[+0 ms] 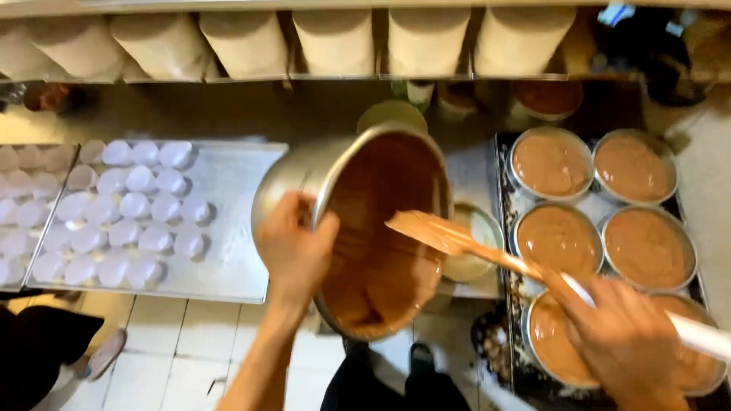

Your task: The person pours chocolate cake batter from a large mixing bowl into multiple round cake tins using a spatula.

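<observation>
Head view shows our left hand (293,251) clamped on the rim of a tilted steel mixing bowl (304,179), fingers curled over its edge, brown batter (381,266) pooled in the low side. Our right hand (624,342) is closed around the white handle of a spatula (449,237), whose batter-coated blade sits over the bowl's mouth. Beside us on the right, a dark tray (504,190) holds round pans (552,164) filled with batter. Further left, a metal tray (236,228) carries rows of white paper cups (137,205).
</observation>
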